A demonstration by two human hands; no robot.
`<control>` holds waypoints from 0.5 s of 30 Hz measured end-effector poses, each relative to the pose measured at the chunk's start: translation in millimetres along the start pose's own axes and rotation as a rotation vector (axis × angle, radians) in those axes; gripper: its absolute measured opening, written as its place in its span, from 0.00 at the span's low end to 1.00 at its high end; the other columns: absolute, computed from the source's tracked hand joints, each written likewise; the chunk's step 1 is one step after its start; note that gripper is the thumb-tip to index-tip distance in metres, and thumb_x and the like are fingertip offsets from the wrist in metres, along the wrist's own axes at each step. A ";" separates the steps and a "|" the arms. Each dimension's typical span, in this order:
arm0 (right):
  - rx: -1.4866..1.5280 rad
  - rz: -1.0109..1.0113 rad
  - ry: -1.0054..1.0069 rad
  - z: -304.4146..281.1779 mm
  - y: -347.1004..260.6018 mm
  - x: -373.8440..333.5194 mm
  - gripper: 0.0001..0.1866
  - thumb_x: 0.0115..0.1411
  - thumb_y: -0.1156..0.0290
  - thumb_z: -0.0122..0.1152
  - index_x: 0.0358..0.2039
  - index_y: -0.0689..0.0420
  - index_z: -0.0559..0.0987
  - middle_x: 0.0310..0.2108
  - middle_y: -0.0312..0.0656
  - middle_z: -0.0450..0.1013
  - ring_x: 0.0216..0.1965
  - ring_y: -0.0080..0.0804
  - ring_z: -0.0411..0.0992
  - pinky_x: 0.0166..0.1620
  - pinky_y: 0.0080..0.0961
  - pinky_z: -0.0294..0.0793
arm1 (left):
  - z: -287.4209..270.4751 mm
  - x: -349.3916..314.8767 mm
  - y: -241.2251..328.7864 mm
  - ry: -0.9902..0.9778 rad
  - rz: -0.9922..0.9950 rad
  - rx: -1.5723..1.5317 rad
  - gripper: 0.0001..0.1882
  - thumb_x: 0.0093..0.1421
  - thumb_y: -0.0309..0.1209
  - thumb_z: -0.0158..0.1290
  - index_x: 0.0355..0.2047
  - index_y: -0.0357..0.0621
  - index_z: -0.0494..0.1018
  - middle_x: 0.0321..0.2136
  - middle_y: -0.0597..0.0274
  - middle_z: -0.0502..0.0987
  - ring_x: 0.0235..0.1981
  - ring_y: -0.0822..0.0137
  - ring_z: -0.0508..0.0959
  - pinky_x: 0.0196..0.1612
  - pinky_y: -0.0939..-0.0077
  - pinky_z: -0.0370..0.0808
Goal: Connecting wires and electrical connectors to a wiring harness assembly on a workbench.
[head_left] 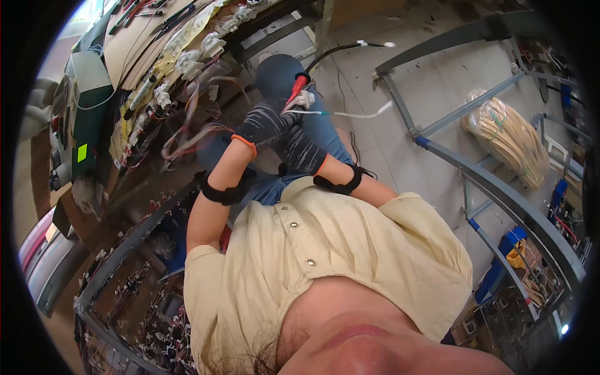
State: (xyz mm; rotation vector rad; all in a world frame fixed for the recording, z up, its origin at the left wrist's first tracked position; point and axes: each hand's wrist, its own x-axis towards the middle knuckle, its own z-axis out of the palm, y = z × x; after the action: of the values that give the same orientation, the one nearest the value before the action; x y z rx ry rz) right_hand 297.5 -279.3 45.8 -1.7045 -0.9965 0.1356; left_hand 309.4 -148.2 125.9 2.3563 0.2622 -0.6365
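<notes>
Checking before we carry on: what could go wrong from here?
The white wire has its far end sticking out unheld, so it might snag. The wire bundle beside the left hand could catch on it. The black cable reaches past the red piece and may tug it.

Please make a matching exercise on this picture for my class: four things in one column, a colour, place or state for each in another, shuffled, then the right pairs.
Column one
1. Left hand
2. Tapered piece
3. Plastic-wrapped bundle
4. Shirt

Column two
A. Toward the picture's right side
B. Pale yellow and buttoned
C. Gloved, orange at the wrist
D. Red

Pairs: 1-C, 2-D, 3-A, 4-B
</notes>
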 end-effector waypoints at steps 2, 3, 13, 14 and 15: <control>0.177 -0.015 -0.356 -45.4 -11.4 14.7 0.13 0.54 0.66 0.57 0.38 0.60 0.75 0.35 0.54 0.71 0.39 0.50 0.68 0.47 0.38 0.64 | 15.2 1.6 -11.2 -0.012 0.059 -0.141 0.16 0.56 0.34 0.52 0.43 0.41 0.72 0.32 0.43 0.75 0.36 0.48 0.75 0.40 0.64 0.71; 0.176 -0.005 -0.350 -60.4 -10.0 13.2 0.13 0.54 0.66 0.57 0.38 0.60 0.75 0.35 0.54 0.71 0.39 0.50 0.68 0.47 0.38 0.64 | 21.9 0.4 -13.7 0.125 0.121 -0.213 0.16 0.56 0.31 0.50 0.44 0.40 0.71 0.33 0.42 0.75 0.36 0.47 0.75 0.40 0.63 0.71; -0.213 0.076 0.256 -64.7 11.4 74.9 0.15 0.51 0.68 0.65 0.38 0.60 0.75 0.34 0.44 0.73 0.33 0.28 0.71 0.38 0.23 0.70 | 9.2 7.5 -7.2 0.268 0.017 -0.059 0.20 0.52 0.29 0.50 0.46 0.38 0.66 0.39 0.40 0.72 0.40 0.44 0.72 0.42 0.60 0.70; 0.071 0.256 0.241 -58.3 9.3 81.0 0.15 0.52 0.69 0.64 0.39 0.60 0.74 0.35 0.42 0.73 0.36 0.25 0.70 0.40 0.21 0.70 | 7.8 10.4 -10.1 0.308 0.017 -0.043 0.21 0.51 0.29 0.51 0.47 0.39 0.66 0.40 0.41 0.72 0.41 0.44 0.72 0.43 0.60 0.70; 0.356 0.435 0.219 -51.4 7.6 86.7 0.14 0.54 0.71 0.63 0.40 0.61 0.74 0.37 0.40 0.73 0.39 0.21 0.69 0.42 0.20 0.69 | 5.0 13.7 -12.8 0.350 0.015 -0.025 0.22 0.51 0.29 0.51 0.48 0.39 0.65 0.41 0.41 0.71 0.42 0.44 0.72 0.44 0.61 0.70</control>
State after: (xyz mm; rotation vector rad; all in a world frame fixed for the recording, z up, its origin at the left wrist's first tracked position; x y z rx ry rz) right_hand 385.1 -259.8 92.4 -1.5412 -0.3999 0.3774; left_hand 314.8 -141.6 108.5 2.4329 0.4033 -0.2076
